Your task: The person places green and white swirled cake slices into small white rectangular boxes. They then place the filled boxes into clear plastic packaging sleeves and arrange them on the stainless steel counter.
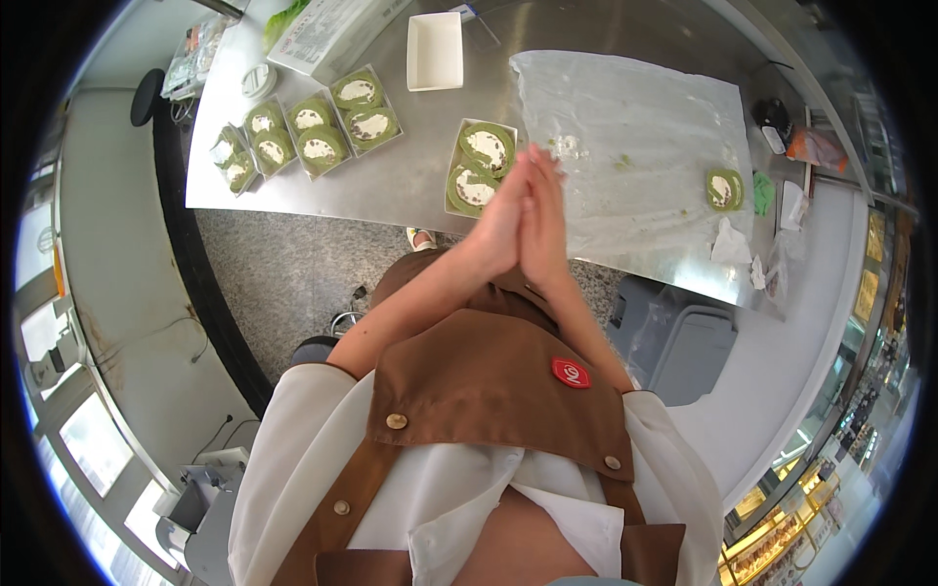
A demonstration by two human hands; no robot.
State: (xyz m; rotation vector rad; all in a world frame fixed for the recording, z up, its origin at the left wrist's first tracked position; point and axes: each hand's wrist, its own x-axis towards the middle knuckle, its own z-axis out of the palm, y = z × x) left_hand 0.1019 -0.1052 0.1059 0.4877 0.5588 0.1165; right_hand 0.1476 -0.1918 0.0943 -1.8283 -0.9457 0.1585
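Observation:
My left hand [506,220] and my right hand [542,220] are pressed palm to palm above the near edge of the steel table, with nothing visible between them. Just beyond and to their left is a white box [448,176] holding two green cake roll slices [487,146] with white cream. To the right lies a translucent sheet [645,146] with crumbs and cream smears; one green roll slice [725,189] rests near its right edge. Several boxes of similar slices [319,143] stand in a slanted row at the left.
An empty white box [435,51] stands at the back, beside a large carton [322,36]. A lidded cup [258,80] is behind the boxed slices. Crumpled tissue [730,242] and a green cloth [763,193] lie at the right. A grey bin [689,351] is below.

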